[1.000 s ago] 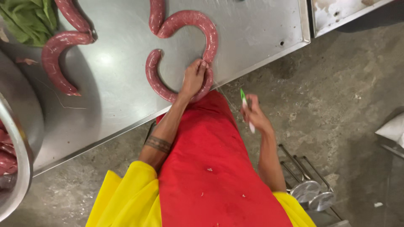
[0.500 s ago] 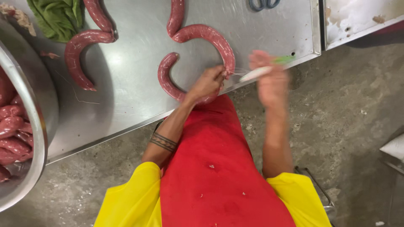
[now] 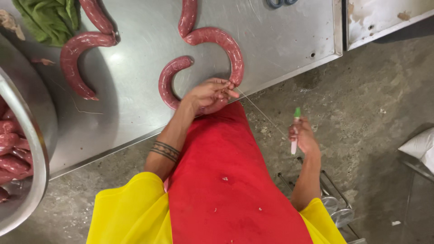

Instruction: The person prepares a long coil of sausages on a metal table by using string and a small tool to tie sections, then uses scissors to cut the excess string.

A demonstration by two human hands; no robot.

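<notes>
A long reddish sausage (image 3: 233, 54) lies curled on the steel table (image 3: 280, 40), its loop reaching the front edge. My left hand (image 3: 209, 95) pinches it there, fingers closed around the casing. A thin string (image 3: 264, 116) runs taut from that spot down to my right hand (image 3: 304, 138), which is off the table over the floor. That hand grips a slim white tool with a green tip (image 3: 295, 131), held upright. A red apron and yellow sleeves fill the lower part of the view.
A second curved sausage (image 3: 74, 58) and green leaves (image 3: 45, 18) lie at the table's far left. A big metal bowl (image 3: 38, 149) with several sausages stands at the left. Scissor handles (image 3: 278, 2) show at the top; a wire rack (image 3: 334, 203) is on the floor.
My right hand has swung from the table edge down and to the right, drawing the string out taut. My left hand has stayed on the sausage.
</notes>
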